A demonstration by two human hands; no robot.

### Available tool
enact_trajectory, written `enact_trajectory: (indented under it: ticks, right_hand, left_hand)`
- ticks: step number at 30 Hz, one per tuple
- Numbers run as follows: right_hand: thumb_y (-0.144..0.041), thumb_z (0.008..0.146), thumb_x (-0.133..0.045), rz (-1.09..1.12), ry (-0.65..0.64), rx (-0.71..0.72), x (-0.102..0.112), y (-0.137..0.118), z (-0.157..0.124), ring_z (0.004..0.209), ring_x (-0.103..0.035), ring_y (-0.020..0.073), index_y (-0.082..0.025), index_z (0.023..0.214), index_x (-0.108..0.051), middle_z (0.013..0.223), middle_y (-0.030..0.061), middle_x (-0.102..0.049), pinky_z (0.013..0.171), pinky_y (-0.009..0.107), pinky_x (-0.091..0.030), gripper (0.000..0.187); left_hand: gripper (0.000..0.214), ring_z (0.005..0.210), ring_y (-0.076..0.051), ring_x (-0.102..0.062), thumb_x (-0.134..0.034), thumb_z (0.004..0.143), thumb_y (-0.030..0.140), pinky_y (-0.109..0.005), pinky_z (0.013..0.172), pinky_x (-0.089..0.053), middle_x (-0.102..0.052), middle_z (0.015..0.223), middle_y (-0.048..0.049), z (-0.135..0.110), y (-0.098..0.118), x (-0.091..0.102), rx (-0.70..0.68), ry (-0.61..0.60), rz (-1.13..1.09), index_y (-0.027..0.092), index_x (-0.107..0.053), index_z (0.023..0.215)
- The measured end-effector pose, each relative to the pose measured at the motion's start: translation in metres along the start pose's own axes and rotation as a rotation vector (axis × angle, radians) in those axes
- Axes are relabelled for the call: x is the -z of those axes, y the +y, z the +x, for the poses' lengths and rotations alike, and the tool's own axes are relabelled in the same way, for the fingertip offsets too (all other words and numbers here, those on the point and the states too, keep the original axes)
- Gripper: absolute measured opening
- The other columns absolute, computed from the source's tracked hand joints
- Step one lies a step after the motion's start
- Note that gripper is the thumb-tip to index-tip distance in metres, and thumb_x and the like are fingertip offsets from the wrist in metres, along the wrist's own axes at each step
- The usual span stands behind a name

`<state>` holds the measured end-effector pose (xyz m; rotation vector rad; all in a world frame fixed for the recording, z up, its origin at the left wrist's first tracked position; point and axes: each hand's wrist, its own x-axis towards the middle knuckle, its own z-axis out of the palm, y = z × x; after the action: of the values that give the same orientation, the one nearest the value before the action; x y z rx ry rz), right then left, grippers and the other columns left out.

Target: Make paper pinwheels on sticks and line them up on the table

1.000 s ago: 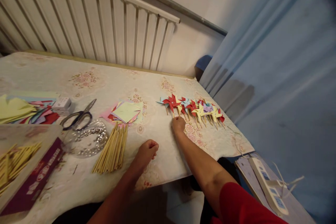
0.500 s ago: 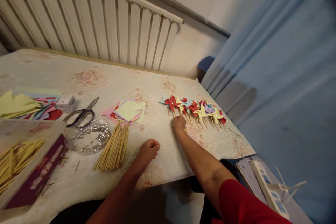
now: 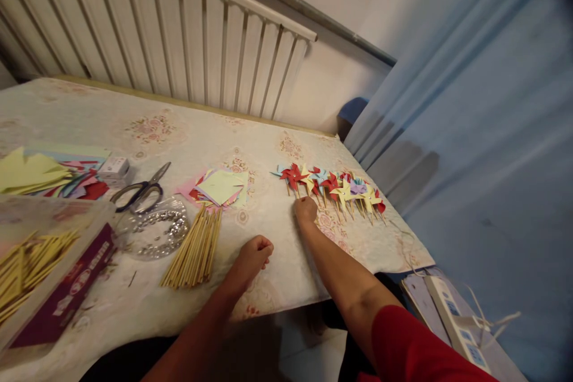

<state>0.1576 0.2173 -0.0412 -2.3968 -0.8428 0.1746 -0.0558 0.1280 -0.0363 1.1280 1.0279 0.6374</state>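
Pinwheels of folded paper lie in a row on the right part of the table, in red, yellow, blue and purple. My right hand [image 3: 306, 210] is closed at the stick of a red pinwheel [image 3: 294, 175] near the row's left end; its fingertips are hidden from me. Nearer the front edge, my left hand [image 3: 254, 255] rests above the tablecloth with fingers curled together, and nothing shows in it. Left of that hand lies a fan of thin wooden sticks [image 3: 193, 250]. A stack of coloured paper squares [image 3: 222, 186] sits just beyond the sticks.
A clear bag of metal fasteners [image 3: 156, 231], dark-handled scissors [image 3: 142, 191], a small white box [image 3: 114, 170] and cut paper [image 3: 33, 173] lie to the left. A bin of sticks [image 3: 67, 307] stands front left. A power strip [image 3: 456, 322] is beyond the table's right edge.
The view has shifted slightly. Both hands and the pinwheels stay where they were.
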Motion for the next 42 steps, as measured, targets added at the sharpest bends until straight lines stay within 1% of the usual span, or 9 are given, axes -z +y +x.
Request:
enact_trajectory:
  ticks: [11, 20, 26, 28, 31, 34, 37, 39, 42]
  right_hand:
    - [-0.025, 0.074, -0.054, 0.028, 0.015, 0.065, -0.003, 0.008, -0.001, 0.079, -0.063, 0.0243, -0.020, 0.076, -0.068, 0.077, 0.0086, -0.069, 0.068, 0.031, -0.045, 0.015]
    - [-0.027, 0.076, -0.048, 0.121, 0.096, 0.145, -0.004, 0.021, -0.008, 0.076, -0.060, 0.0222, -0.019, 0.080, -0.067, 0.076, 0.0070, -0.068, 0.072, 0.030, -0.042, 0.021]
    - [-0.027, 0.075, -0.043, 0.207, 0.137, 0.187, -0.003, 0.032, -0.026, 0.073, -0.058, 0.0210, -0.019, 0.079, -0.064, 0.077, 0.0070, -0.068, 0.071, 0.030, -0.041, 0.023]
    - [-0.028, 0.074, -0.043, 0.234, 0.130, 0.199, -0.002, 0.036, -0.034, 0.070, -0.057, 0.0205, -0.019, 0.077, -0.063, 0.075, 0.0062, -0.067, 0.070, 0.030, -0.041, 0.022]
    - [-0.028, 0.073, -0.044, 0.269, 0.087, 0.234, -0.002, 0.037, -0.046, 0.067, -0.056, 0.0195, -0.020, 0.073, -0.062, 0.070, 0.0043, -0.066, 0.069, 0.029, -0.041, 0.020]
    - [-0.028, 0.072, -0.046, 0.302, 0.016, 0.289, -0.003, 0.030, -0.055, 0.064, -0.056, 0.0179, -0.020, 0.069, -0.061, 0.065, 0.0015, -0.063, 0.066, 0.028, -0.041, 0.017]
    - [-0.027, 0.071, -0.047, 0.347, -0.078, 0.391, -0.005, 0.009, -0.063, 0.062, -0.054, 0.0168, -0.019, 0.067, -0.060, 0.063, 0.0001, -0.061, 0.063, 0.027, -0.040, 0.016]
    - [-0.026, 0.073, -0.047, 0.358, -0.153, 0.528, -0.006, -0.011, -0.068, 0.062, -0.054, 0.0164, -0.019, 0.068, -0.060, 0.063, -0.0002, -0.060, 0.062, 0.027, -0.040, 0.015]
    - [-0.023, 0.077, -0.048, 0.307, -0.259, 0.832, -0.008, -0.046, -0.077, 0.064, -0.055, 0.0163, -0.019, 0.074, -0.062, 0.068, 0.0006, -0.062, 0.065, 0.028, -0.043, 0.015]
  left_hand:
    - [0.014, 0.051, -0.009, -0.044, -0.054, 0.071, 0.031, -0.024, 0.051, -0.036, -0.049, 0.060, 0.0044, 0.001, -0.002, -0.001, -0.003, -0.008, 0.042, 0.018, -0.051, 0.073]
    - [0.010, 0.053, -0.010, -0.046, -0.051, 0.074, 0.027, -0.024, 0.052, -0.037, -0.050, 0.063, 0.0037, 0.000, -0.005, -0.002, -0.010, -0.019, 0.050, 0.017, -0.051, 0.075]
    - [0.006, 0.053, -0.009, -0.047, -0.051, 0.073, 0.022, -0.023, 0.051, -0.036, -0.050, 0.065, 0.0037, -0.002, -0.003, -0.003, 0.021, -0.009, 0.045, 0.017, -0.051, 0.075]
    - [0.006, 0.054, -0.009, -0.048, -0.051, 0.073, 0.022, -0.023, 0.052, -0.036, -0.050, 0.066, 0.0035, -0.004, -0.001, -0.003, 0.017, -0.011, 0.047, 0.017, -0.051, 0.076]
    - [0.007, 0.055, -0.010, -0.049, -0.051, 0.074, 0.024, -0.023, 0.052, -0.036, -0.051, 0.065, 0.0035, -0.007, 0.000, -0.002, 0.003, -0.010, 0.061, 0.017, -0.052, 0.076]
    - [0.006, 0.055, -0.010, -0.048, -0.050, 0.075, 0.023, -0.023, 0.052, -0.036, -0.050, 0.064, 0.0037, -0.009, 0.002, -0.001, -0.014, -0.011, 0.080, 0.017, -0.051, 0.076]
    - [0.005, 0.054, -0.009, -0.048, -0.049, 0.076, 0.021, -0.023, 0.053, -0.037, -0.050, 0.064, 0.0037, -0.011, 0.004, 0.000, -0.034, -0.010, 0.080, 0.017, -0.051, 0.075]
    - [0.005, 0.054, -0.009, -0.048, -0.050, 0.076, 0.021, -0.023, 0.054, -0.038, -0.050, 0.064, 0.0036, -0.012, 0.005, 0.001, -0.052, 0.000, 0.081, 0.017, -0.051, 0.075]
    - [0.004, 0.056, -0.010, -0.048, -0.050, 0.076, 0.020, -0.023, 0.056, -0.038, -0.050, 0.064, 0.0031, -0.012, 0.005, 0.003, -0.082, 0.017, 0.112, 0.017, -0.050, 0.073]
